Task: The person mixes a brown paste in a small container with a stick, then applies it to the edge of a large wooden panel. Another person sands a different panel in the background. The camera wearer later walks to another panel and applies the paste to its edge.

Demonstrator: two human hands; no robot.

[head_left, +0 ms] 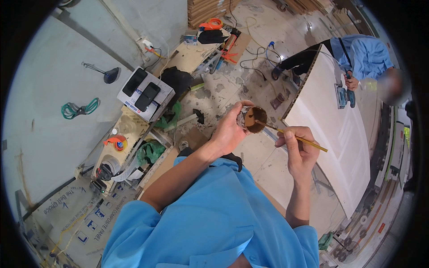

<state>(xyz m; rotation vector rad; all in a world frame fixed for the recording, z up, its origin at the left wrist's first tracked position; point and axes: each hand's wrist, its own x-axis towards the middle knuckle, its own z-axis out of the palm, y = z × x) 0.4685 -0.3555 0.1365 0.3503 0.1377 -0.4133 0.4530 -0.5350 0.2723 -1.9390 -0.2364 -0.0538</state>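
Note:
My left hand (230, 127) is wrapped round a small cup (247, 117), which tilts so that its mouth shows. Brown, paint-like stuff coats the cup's inside and rim. Between the thumb and fingers of my right hand (300, 149) is a thin yellow stick (315, 145), like a slim brush handle. Its far end reaches into the cup, where the brown stuff makes it hard to tell whether it has bristles. Both hands are in front of my chest, above the floor.
To the right lies a large pale panel (328, 129); beyond it a co-worker in blue (368, 56) holds a blue power sander (344, 96) on it. At left, two phones (147, 97) lie on a box (165, 92) beside a cluttered bench. Cables (257, 60) and a caulking gun (230, 44) lie farther off.

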